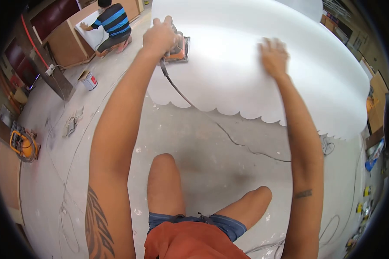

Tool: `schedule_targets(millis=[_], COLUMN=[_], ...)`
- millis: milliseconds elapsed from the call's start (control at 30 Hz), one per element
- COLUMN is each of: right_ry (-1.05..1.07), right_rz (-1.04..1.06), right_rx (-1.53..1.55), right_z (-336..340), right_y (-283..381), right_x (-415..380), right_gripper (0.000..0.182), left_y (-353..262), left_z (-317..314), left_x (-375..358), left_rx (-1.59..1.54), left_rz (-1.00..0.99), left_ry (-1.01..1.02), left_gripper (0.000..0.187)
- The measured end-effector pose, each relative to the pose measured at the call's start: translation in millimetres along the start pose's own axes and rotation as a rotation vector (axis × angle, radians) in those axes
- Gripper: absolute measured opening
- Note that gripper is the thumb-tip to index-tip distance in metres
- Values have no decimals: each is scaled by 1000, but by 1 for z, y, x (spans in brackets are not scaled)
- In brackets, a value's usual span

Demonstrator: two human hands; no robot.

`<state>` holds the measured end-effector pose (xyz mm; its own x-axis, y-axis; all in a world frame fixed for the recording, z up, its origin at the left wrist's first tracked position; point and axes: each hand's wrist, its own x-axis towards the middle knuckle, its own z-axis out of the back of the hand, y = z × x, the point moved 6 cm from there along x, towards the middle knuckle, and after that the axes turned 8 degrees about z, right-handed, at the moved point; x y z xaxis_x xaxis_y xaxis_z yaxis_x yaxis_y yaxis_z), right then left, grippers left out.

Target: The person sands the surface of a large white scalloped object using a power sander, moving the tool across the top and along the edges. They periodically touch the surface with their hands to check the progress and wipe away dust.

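Observation:
A large white curved panel (pixel 229 77) with a scalloped lower edge fills the upper middle and right. My left hand (pixel 161 38) is wrapped round an orange and black power sander (pixel 177 51), whose flat base rests on the panel near its left edge. A dark cord (pixel 222 128) runs from the sander down past the scalloped edge to the right. My right hand (pixel 274 56), slightly blurred, lies on the panel's surface with its fingers stretched out and holds nothing.
A person in a striped shirt (pixel 113 20) squats by a wooden cabinet (pixel 67 45) at the upper left. Nearby are a paint can (pixel 89 80), a post (pixel 56 77) and a yellow machine (pixel 25 144). Cables lie on the floor. A blue tube (pixel 374 155) is at right.

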<state>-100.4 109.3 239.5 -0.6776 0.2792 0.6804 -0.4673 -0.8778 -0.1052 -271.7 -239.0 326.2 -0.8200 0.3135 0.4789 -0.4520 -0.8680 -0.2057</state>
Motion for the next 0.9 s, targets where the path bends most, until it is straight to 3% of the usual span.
schedule_targets(millis=[133, 267, 400, 467, 533, 600, 633, 700, 767, 900], right_ry=[-58, -124, -74, 49, 38, 23, 18, 9, -19, -64], right_rz=[-354, -253, -377, -379, -372, -360, -354, -345, -318, -279], right_rx=[-120, -111, -91, -100, -106, -121, -120, -117, -120, -123], right_z=[6, 18, 20, 14, 14, 14, 15, 15, 19, 20], right_y=[-96, -93, -94, -95, -94, -94, -94, -92, -87, -79], right_x=[-33, -35, -42, -44, -43, -42, -43, -42, -45, -52], right_gripper=[60, 61, 58, 55, 54, 54, 53, 52, 51, 51], left_y=[25, 20, 13, 21, 51, 62, 69, 102, 135, 123], left_z=[-12, -18, -18, -17, -15, -14, -17, -8, -16, 14], left_x=[56, 95, 115, 113, 121, 107, 101, 93, 80, 34], left_rx=[121, 247, 310, 269, 224, 622, 621, 246, 234, 103], left_rz=[-87, -172, -281, -185, -87, -619, -613, -196, -245, -114], left_ry=[-6, -59, -59, -49, -42, -207, -206, -184, -206, -182], left_gripper=[55, 44, 38, 37, 36, 38, 38, 39, 46, 52])
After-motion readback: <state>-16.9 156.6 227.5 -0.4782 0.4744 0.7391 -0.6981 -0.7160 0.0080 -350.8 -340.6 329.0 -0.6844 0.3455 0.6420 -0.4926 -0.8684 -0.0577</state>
